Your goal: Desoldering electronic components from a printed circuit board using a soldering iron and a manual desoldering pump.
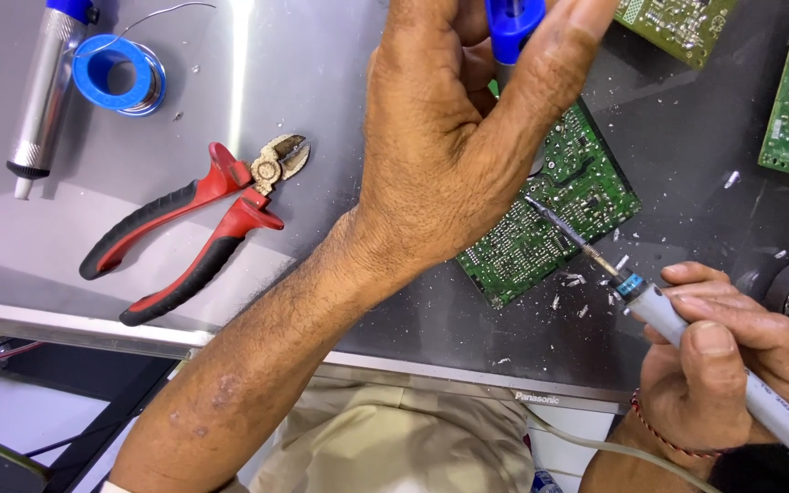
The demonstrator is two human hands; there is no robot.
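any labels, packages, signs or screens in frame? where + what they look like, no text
No packages, signs or lit screens.
Printed mark: small pale lettering on the grey front edge strip of the dark panel serving as work surface, bottom centre, below the green circuit board.
Band label: narrow blue ring near the tip end of the grey soldering iron in the right hand.

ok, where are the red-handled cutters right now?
Head view, left side: the red-handled cutters lie on the metal table, below the solder spool, beside the left hand.
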